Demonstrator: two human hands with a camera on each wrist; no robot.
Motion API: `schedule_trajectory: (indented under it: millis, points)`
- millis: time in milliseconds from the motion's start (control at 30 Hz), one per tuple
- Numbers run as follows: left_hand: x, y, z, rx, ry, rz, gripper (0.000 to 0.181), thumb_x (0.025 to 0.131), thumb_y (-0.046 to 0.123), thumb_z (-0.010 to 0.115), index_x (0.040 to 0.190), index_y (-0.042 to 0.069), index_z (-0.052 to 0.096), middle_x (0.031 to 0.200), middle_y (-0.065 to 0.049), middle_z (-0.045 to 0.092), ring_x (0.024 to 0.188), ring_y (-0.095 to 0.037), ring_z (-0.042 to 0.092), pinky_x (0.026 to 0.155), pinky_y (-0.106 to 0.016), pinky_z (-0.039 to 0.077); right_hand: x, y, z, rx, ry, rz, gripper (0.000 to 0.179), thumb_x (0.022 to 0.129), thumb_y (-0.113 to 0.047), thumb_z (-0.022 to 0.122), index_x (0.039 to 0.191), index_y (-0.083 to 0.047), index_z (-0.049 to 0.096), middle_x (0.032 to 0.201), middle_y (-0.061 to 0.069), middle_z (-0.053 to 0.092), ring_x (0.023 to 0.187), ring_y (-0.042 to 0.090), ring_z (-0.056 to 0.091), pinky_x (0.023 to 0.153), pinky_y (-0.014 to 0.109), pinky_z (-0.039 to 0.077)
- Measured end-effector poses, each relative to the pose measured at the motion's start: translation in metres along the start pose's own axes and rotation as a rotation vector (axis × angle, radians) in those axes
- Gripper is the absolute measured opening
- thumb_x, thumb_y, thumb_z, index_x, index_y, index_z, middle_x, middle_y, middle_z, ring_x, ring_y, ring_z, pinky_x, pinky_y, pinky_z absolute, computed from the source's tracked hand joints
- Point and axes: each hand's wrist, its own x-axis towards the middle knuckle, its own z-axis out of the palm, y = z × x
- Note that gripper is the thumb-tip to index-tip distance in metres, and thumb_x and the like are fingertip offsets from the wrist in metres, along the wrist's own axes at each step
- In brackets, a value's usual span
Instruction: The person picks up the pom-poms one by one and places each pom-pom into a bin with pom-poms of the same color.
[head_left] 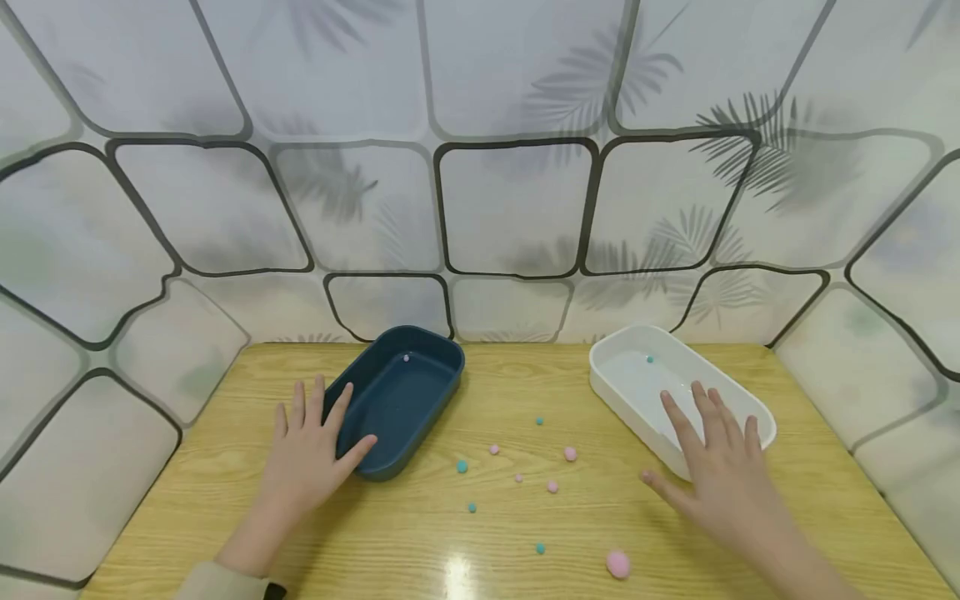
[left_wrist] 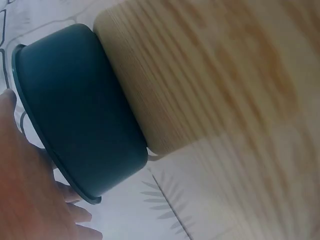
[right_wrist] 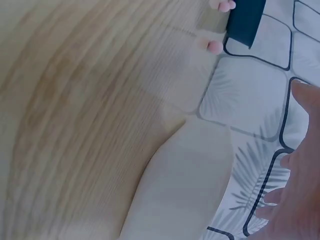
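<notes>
A dark blue tray, deep and rounded at the corners, stands on the table with one small pink ball inside. My left hand is spread at its near left rim; whether it touches is hard to tell. In the left wrist view the tray's side wall shows beside my fingers. Over the near end of a white tray my right hand spreads its fingers and holds nothing. Inside that tray lies a small teal ball. The right wrist view shows the white tray's wall below my fingers.
Between and in front of the trays, several pink and teal balls are scattered on the wooden table. The largest pink ball lies near the front; a teal ball is farther back. Patterned panels enclose the back and sides.
</notes>
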Motion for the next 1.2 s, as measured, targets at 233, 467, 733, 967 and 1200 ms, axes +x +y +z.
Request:
schedule_trajectory:
  millis: [233,467,733,967,1200]
  points:
    - [0.0,-0.006,0.003,-0.011,-0.009,0.023,0.087,0.101,0.057,0.064,0.168,0.011,0.033,0.172,-0.036,0.016,0.159,-0.061,0.012,0.125,-0.079,0.017,-0.008,-0.017,-0.005,0.084,0.085,-0.078,0.094,0.096,-0.07,0.064,0.166,-0.015,0.036,0.164,0.032,0.036,0.141,0.055,0.045,0.131,0.062,0.024]
    - [0.001,-0.008,0.002,-0.027,-0.036,0.042,0.085,0.103,0.055,0.062,0.168,0.009,0.032,0.173,-0.035,0.012,0.16,-0.059,0.01,0.127,-0.075,0.018,-0.019,-0.037,-0.009,0.178,0.118,-0.105,0.089,0.092,-0.057,0.077,0.162,-0.013,0.044,0.16,0.023,0.046,0.134,0.044,0.053,0.11,0.049,0.048]
    - [0.002,-0.007,0.0,-0.064,-0.075,0.044,0.084,0.105,0.054,0.059,0.168,0.006,0.03,0.173,-0.036,0.009,0.16,-0.057,0.011,0.129,-0.07,0.021,-0.031,-0.048,-0.001,0.218,0.108,-0.178,0.09,0.084,-0.043,0.087,0.158,-0.009,0.049,0.154,0.019,0.054,0.131,0.038,0.058,0.127,0.016,0.025]
    - [0.001,-0.008,0.003,-0.062,-0.074,0.047,0.087,0.106,0.053,0.059,0.167,-0.001,0.027,0.173,-0.035,0.011,0.16,-0.056,0.015,0.129,-0.069,0.023,-0.043,-0.05,0.008,0.197,0.005,-0.167,0.082,0.082,-0.038,0.091,0.152,-0.013,0.055,0.148,0.009,0.062,0.128,0.027,0.065,0.097,0.044,0.056]
    - [0.003,-0.008,0.005,-0.022,-0.062,0.059,0.092,0.107,0.051,0.057,0.162,-0.014,0.024,0.172,-0.036,0.017,0.16,-0.054,0.019,0.13,-0.065,0.023,-0.049,-0.046,0.018,0.241,-0.048,-0.18,0.071,0.085,-0.047,0.088,0.146,-0.023,0.061,0.141,-0.005,0.065,0.123,0.018,0.065,0.097,0.035,0.057]
